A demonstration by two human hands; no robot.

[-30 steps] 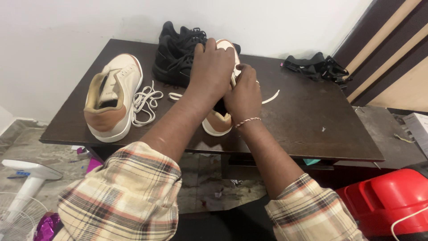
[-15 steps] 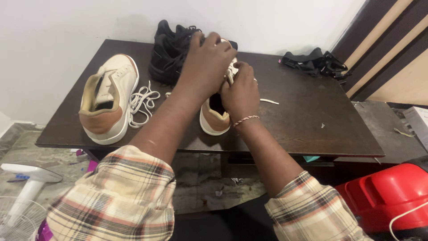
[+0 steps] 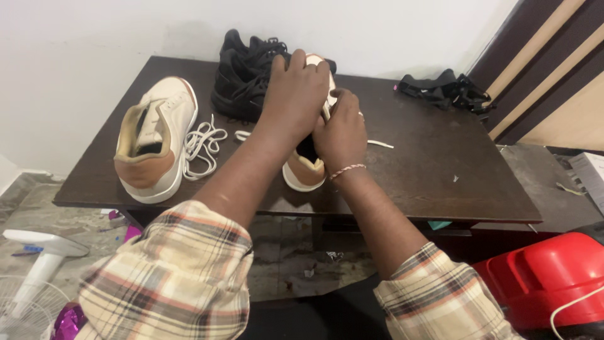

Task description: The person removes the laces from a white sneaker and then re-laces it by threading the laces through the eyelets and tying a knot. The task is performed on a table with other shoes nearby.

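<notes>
A cream sneaker with a tan heel (image 3: 304,171) stands in the middle of the dark wooden table (image 3: 428,170), mostly hidden by my hands. My left hand (image 3: 296,94) lies over its top and grips it. My right hand (image 3: 343,132) pinches the cream lace at the shoe's right side; a lace end (image 3: 379,144) trails onto the table. The matching cream sneaker (image 3: 154,138) lies to the left with a loose lace (image 3: 204,141) piled beside it.
A pair of black sneakers (image 3: 245,79) stands at the table's back by the wall. Black straps (image 3: 447,91) lie at the back right. A red plastic object (image 3: 547,277) is at lower right, a white fan (image 3: 34,271) on the floor at left.
Both hands stay on the middle sneaker with only small finger movements at the lace. The camera view shifted slightly.
</notes>
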